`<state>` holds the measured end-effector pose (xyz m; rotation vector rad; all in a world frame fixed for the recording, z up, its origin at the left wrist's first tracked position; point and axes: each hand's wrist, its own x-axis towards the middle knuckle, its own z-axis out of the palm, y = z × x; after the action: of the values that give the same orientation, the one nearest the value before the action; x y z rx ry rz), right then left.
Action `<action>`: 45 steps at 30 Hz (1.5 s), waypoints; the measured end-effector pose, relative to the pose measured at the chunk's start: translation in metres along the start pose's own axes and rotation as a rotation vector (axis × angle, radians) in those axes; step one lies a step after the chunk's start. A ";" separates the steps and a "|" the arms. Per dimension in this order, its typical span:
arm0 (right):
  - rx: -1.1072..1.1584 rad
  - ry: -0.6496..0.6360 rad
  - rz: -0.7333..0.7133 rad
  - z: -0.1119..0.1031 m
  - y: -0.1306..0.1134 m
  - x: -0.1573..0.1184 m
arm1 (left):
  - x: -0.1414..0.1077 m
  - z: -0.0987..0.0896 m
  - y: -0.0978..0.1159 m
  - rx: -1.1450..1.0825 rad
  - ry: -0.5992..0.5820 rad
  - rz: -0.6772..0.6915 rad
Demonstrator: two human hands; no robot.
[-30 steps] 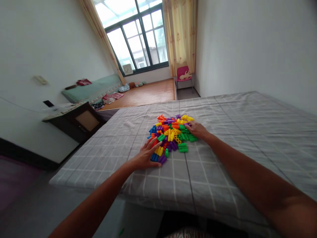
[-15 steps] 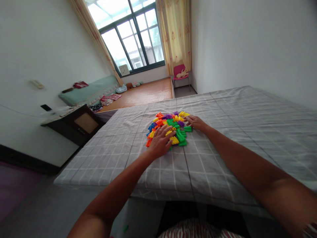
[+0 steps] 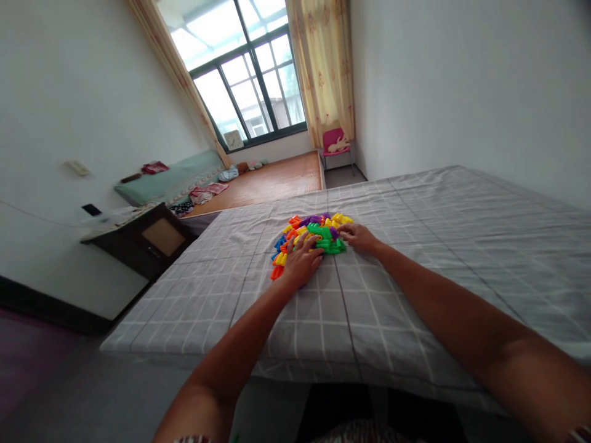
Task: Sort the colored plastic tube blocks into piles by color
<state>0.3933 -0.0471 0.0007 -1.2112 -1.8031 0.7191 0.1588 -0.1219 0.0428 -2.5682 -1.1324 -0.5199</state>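
Note:
A heap of small plastic toy pieces [image 3: 329,231] in green, yellow, orange, blue and purple lies on a grey checked cloth [image 3: 369,307]. My left hand [image 3: 302,258] rests over the near side of the heap with its fingers spread, covering some pieces. At the heap's right edge is my right hand [image 3: 357,235], fingers stretched out and touching or nearly touching the green and purple pieces. Neither hand visibly grips a piece. What lies beneath the left palm is hidden.
A dark cabinet [image 3: 152,240] stands left of the cloth-covered surface. Behind is a low bed [image 3: 277,177] with folded clothes and a green cushion. A pink chair [image 3: 333,140] holding a plush toy stands by the curtain [image 3: 323,74]. A white wall [image 3: 462,92] runs along the right.
The near right pieces have been pushed back, so the heap is more compact there. My right hand has moved slightly left and down; my left hand has shifted slightly right.

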 end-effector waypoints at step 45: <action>0.542 0.089 0.080 0.023 -0.034 -0.005 | 0.047 0.003 -0.003 -0.258 0.015 -0.227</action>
<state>0.3587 -0.0650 0.0150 -0.9327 -1.3655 1.0958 0.1867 -0.0885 0.0601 -2.6549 -1.4466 -0.7836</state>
